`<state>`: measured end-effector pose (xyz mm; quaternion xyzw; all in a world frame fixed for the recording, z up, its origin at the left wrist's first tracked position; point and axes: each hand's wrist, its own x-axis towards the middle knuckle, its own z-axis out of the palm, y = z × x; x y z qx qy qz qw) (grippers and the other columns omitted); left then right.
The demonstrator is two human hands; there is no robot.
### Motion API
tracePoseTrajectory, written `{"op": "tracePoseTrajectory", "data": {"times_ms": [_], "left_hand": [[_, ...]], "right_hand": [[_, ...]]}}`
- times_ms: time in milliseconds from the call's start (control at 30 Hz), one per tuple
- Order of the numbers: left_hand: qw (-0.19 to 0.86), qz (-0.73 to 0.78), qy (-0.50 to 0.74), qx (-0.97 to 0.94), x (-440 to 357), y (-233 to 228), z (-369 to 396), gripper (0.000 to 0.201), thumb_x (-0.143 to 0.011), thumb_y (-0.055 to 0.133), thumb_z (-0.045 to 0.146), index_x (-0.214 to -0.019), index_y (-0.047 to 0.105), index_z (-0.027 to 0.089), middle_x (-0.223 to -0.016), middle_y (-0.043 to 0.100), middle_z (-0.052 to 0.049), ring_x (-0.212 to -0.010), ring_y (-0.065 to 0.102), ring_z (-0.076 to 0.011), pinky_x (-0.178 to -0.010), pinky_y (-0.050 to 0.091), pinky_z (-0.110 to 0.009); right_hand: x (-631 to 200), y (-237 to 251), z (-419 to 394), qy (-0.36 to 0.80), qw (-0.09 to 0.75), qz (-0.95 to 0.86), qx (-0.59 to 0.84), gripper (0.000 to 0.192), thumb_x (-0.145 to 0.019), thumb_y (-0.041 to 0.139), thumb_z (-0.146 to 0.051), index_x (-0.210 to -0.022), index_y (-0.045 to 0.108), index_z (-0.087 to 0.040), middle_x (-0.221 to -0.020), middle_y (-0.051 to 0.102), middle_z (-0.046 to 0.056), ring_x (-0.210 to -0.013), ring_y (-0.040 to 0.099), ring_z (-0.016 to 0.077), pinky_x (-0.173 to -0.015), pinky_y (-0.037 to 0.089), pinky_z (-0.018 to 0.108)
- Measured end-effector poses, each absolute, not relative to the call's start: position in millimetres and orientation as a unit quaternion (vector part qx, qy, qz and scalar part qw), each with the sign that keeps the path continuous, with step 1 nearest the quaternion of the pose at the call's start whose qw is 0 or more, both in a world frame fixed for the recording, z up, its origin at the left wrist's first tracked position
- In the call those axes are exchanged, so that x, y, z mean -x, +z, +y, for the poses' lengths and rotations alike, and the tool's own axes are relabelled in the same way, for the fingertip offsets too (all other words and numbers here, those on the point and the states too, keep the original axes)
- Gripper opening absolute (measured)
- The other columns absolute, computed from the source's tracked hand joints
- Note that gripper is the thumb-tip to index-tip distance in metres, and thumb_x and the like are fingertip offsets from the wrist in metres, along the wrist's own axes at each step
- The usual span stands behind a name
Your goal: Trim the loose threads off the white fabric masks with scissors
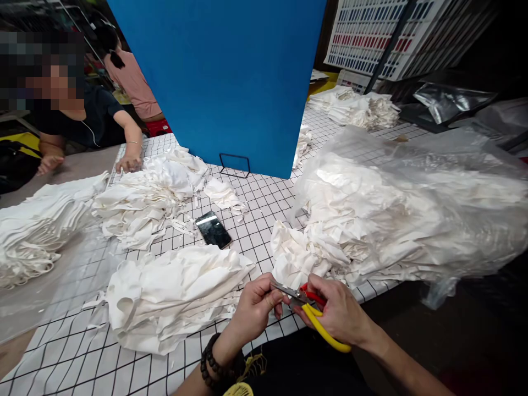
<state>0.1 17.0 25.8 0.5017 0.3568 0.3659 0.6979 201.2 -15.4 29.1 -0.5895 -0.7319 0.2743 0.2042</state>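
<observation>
Near the table's front edge, my right hand [340,311] is closed on a pair of scissors [299,297] with one red and one yellow handle. The blades point left toward my left hand [258,302], whose thumb and fingers are pinched around the blade end. Whether a small scrap is also between those fingers is hidden. Left of my hands lies a flat stack of white fabric pieces [169,291]. Just beyond the scissors is a loose heap of white fabric pieces [305,250], spilling from a clear plastic bag [412,203].
A phone [213,229] lies on the grid-patterned tablecloth [264,201]. Behind it stands a blue panel [231,82] on a wire foot. More white fabric piles [144,192] lie at left. A co-worker's hand [128,159] rests by one pile. White crates [371,44] stand at back right.
</observation>
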Motion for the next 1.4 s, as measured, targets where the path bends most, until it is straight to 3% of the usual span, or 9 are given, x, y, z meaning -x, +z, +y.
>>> {"op": "tracePoseTrajectory", "data": {"times_ms": [167,367,500,667,900,1067,1233,1300,1400], "left_hand": [[0.705,0.365,0.396,-0.461,6,24,21,0.031,-0.085,0.066,0.039,-0.07,0.064,0.013,-0.069,0.054,0.0,-0.051,0.057,-0.0096,-0.053,0.045,-0.022],[0.658,0.358,0.464,-0.473,40,20,28,0.025,-0.089,0.061,0.032,-0.071,0.064,0.015,-0.07,0.054,0.0,-0.063,0.055,-0.0119,-0.064,0.044,-0.024],[0.638,0.373,0.451,-0.501,53,15,21,0.027,-0.09,0.059,0.034,-0.072,0.064,0.015,-0.071,0.053,-0.002,-0.067,0.052,-0.0136,-0.066,0.042,-0.025],[0.593,0.426,0.506,-0.459,77,15,13,0.024,-0.089,0.06,0.033,-0.072,0.064,0.016,-0.074,0.05,-0.001,-0.068,0.049,-0.0134,-0.064,0.042,-0.024],[0.372,0.482,0.699,-0.375,160,39,15,0.022,-0.078,0.069,0.03,-0.066,0.057,0.016,-0.072,0.046,0.0,-0.07,0.043,-0.0127,-0.061,0.041,-0.02],[0.376,0.589,0.597,-0.394,178,29,11,0.025,-0.077,0.064,0.034,-0.063,0.051,0.018,-0.065,0.043,0.001,-0.061,0.041,-0.0126,-0.056,0.039,-0.022],[0.326,0.676,0.536,-0.386,173,15,11,0.028,-0.08,0.055,0.042,-0.064,0.049,0.021,-0.065,0.046,0.0,-0.065,0.048,-0.0171,-0.063,0.044,-0.028],[0.289,0.715,0.507,-0.385,170,23,9,0.026,-0.076,0.061,0.043,-0.068,0.054,0.019,-0.077,0.053,-0.004,-0.077,0.052,-0.0213,-0.072,0.046,-0.034],[0.095,0.794,0.439,-0.409,161,46,-2,0.03,-0.069,0.07,0.04,-0.085,0.062,0.017,-0.115,0.052,-0.013,-0.11,0.047,-0.0321,-0.093,0.039,-0.045]], "right_hand": [[-216,23,-12,0.378,0.293,-0.66,0.58,0.034,-0.07,0.072,-0.032,-0.077,0.04,-0.024,-0.062,0.045,-0.008,-0.053,0.04,0.0105,-0.05,0.034,0.022],[-235,2,8,0.398,0.417,-0.524,0.626,0.032,-0.075,0.073,-0.037,-0.089,0.048,-0.023,-0.09,0.066,0.003,-0.076,0.062,0.0169,-0.068,0.05,0.027],[-220,-5,24,0.364,0.387,-0.545,0.649,0.033,-0.074,0.072,-0.034,-0.097,0.051,-0.024,-0.106,0.068,0.006,-0.085,0.065,0.0194,-0.075,0.05,0.031],[-212,-9,40,0.309,0.321,-0.558,0.7,0.023,-0.071,0.069,-0.031,-0.088,0.056,-0.024,-0.085,0.068,0.002,-0.074,0.063,0.0209,-0.064,0.047,0.031],[-232,-13,48,0.344,0.385,-0.532,0.671,0.025,-0.075,0.066,-0.034,-0.091,0.051,-0.021,-0.086,0.068,0.005,-0.074,0.064,0.0187,-0.064,0.051,0.029],[-213,-10,40,0.401,0.364,-0.55,0.636,0.019,-0.076,0.066,-0.027,-0.088,0.052,-0.021,-0.093,0.068,0.006,-0.077,0.065,0.0195,-0.065,0.052,0.031],[-163,-10,17,0.447,0.248,-0.674,0.533,0.015,-0.078,0.062,-0.021,-0.092,0.057,-0.023,-0.075,0.065,-0.002,-0.061,0.06,0.0148,-0.051,0.045,0.024],[-146,-16,12,0.412,0.237,-0.732,0.487,0.018,-0.077,0.063,-0.018,-0.093,0.057,-0.023,-0.077,0.066,-0.002,-0.063,0.059,0.0143,-0.055,0.045,0.023],[-133,-26,11,0.357,0.269,-0.757,0.477,0.014,-0.076,0.061,-0.015,-0.088,0.057,-0.021,-0.079,0.066,0.0,-0.069,0.061,0.0157,-0.063,0.047,0.026]]}}
